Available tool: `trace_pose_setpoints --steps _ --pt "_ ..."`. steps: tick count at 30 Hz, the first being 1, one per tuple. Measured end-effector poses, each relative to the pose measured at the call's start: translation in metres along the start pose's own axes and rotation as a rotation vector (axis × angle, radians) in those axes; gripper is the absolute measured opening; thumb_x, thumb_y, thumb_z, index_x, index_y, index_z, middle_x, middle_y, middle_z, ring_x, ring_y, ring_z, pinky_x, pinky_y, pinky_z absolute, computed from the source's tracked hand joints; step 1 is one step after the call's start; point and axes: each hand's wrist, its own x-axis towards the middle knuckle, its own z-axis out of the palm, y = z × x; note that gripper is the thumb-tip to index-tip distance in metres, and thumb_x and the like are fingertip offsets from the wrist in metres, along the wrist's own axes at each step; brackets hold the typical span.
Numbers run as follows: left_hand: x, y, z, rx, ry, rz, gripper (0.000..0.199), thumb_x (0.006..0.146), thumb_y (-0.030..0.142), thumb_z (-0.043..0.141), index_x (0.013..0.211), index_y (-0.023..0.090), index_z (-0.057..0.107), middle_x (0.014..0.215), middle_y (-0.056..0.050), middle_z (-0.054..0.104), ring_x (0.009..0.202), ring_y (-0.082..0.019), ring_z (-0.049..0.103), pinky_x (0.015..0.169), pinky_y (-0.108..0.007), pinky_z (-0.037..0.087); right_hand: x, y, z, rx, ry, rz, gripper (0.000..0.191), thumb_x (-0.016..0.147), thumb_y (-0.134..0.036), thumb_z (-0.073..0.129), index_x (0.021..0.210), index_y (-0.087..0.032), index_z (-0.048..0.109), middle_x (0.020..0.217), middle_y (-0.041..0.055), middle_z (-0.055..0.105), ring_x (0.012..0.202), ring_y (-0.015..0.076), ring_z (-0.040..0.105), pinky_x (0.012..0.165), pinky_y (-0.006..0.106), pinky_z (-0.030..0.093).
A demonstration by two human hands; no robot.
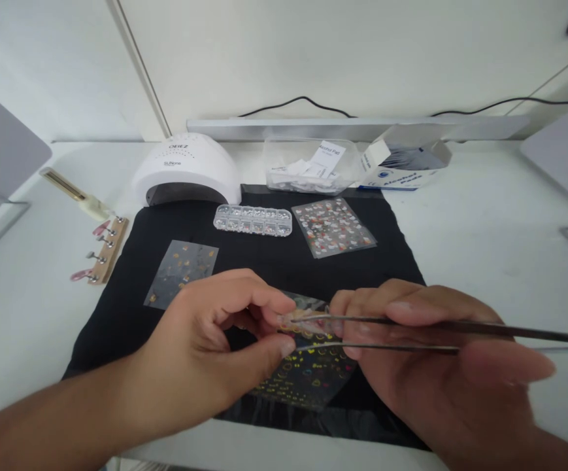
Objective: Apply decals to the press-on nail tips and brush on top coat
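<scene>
In front of you, a black mat covers the middle of the white table. Along its far side you have the lamp at left, a clear tub of alcohol pads in the middle, and an open box of pads at right. The gem case lies nearer, with the white-patterned sheets just right of it. The gold-flecked sheet lies at left; your left hand hides its near right corner. A rack with clips sits beyond the mat's left edge. The yellow-printed sheet lies below your hands, partly covered by them.

Your left hand reaches in from the lower left, fingers curled, thumb and forefinger tips nearly together. A small clear piece sits between your hands, above the yellow-printed sheet, one end at those fingertips; you cannot tell how firmly they grip it. Your right hand is turned palm inward, its fingers closed around the tweezers. The two prongs stand apart, tips pointing left at your left fingertips.
</scene>
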Motion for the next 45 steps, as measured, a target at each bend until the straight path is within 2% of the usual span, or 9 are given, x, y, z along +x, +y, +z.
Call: trace_pose_setpoints --steps 6,8,14,21,25,31,34,38,45 --pt "-0.002 -0.005 -0.004 0.035 0.029 0.057 0.017 0.073 0.006 0.075 0.083 0.02 0.078 0.073 0.002 0.069 0.063 -0.008 0.066 0.058 -0.013 0.055 0.003 -0.005 -0.003 -0.022 0.113 -0.074 0.037 0.087 -0.063 0.072 0.093 -0.029 0.086 0.064 0.0017 0.075 0.054 0.0179 0.068 0.066 0.038 0.061" --pt "-0.005 -0.007 -0.003 0.035 0.071 0.082 0.02 0.076 0.008 0.076 0.086 0.025 0.08 0.076 0.003 0.07 0.065 -0.008 0.067 0.06 -0.012 0.056 0.004 -0.008 -0.005 -0.019 0.143 -0.106 0.037 0.089 -0.063 0.069 0.096 -0.03 0.085 0.065 0.002 0.076 0.055 0.0187 0.068 0.058 0.036 0.058" --pt "-0.009 -0.009 0.005 -0.003 0.145 -0.01 0.013 0.075 0.016 0.077 0.081 0.027 0.081 0.075 0.004 0.066 0.065 -0.009 0.065 0.061 -0.013 0.055 0.008 -0.014 -0.009 -0.027 0.167 -0.23 0.031 0.099 -0.051 0.062 0.091 -0.031 0.084 0.056 -0.0028 0.067 0.054 0.0128 0.059 0.068 0.034 0.052" --pt "-0.006 -0.014 -0.003 0.025 0.064 0.03 0.012 0.078 0.015 0.079 0.086 0.024 0.081 0.078 0.001 0.069 0.069 -0.012 0.069 0.062 -0.016 0.058 0.011 -0.017 -0.008 0.075 0.142 -0.108 0.028 0.096 -0.051 0.068 0.087 -0.031 0.084 0.054 -0.0034 0.062 0.055 0.0132 0.053 0.065 0.031 0.05" --pt "-0.007 -0.018 0.0 -0.01 0.1 0.072 0.013 0.077 0.014 0.079 0.085 0.025 0.081 0.078 0.001 0.069 0.068 -0.011 0.068 0.061 -0.014 0.057 0.013 -0.018 -0.008 0.172 0.12 -0.036 0.028 0.096 -0.051 0.067 0.085 -0.03 0.083 0.051 -0.0039 0.058 0.053 0.0125 0.049 0.062 0.029 0.048" --pt "-0.009 -0.011 0.003 -0.02 0.13 0.013 0.01 0.077 0.017 0.079 0.083 0.024 0.08 0.078 0.001 0.069 0.064 -0.01 0.065 0.06 -0.016 0.056 0.014 -0.017 -0.01 0.233 0.118 0.038 0.027 0.094 -0.052 0.07 0.082 -0.03 0.082 0.049 -0.0054 0.054 0.05 0.0113 0.043 0.059 0.027 0.047" --pt "-0.009 -0.011 0.001 -0.003 0.083 0.022 0.011 0.076 0.017 0.08 0.084 0.025 0.08 0.078 0.001 0.069 0.065 -0.011 0.067 0.06 -0.016 0.056 0.014 -0.017 -0.009 0.248 0.104 0.043 0.029 0.094 -0.053 0.07 0.083 -0.029 0.082 0.049 -0.0057 0.055 0.049 0.0101 0.045 0.06 0.025 0.047" --pt "-0.009 -0.014 0.0 0.009 0.107 0.038 0.011 0.078 0.018 0.079 0.085 0.028 0.08 0.078 0.002 0.069 0.065 -0.01 0.066 0.06 -0.014 0.056 0.014 -0.017 -0.01 0.235 0.076 0.042 0.034 0.094 -0.059 0.067 0.086 -0.03 0.082 0.05 -0.0048 0.058 0.05 0.0108 0.05 0.059 0.027 0.048" --pt "-0.008 -0.017 -0.003 0.058 0.064 0.04 0.008 0.078 0.021 0.082 0.084 0.026 0.081 0.078 0.0 0.069 0.067 -0.013 0.068 0.061 -0.017 0.058 0.011 -0.017 -0.01 0.291 0.068 0.143 0.039 0.088 -0.067 0.069 0.089 -0.029 0.08 0.049 -0.0043 0.066 0.039 0.0113 0.052 0.046 0.025 0.045"
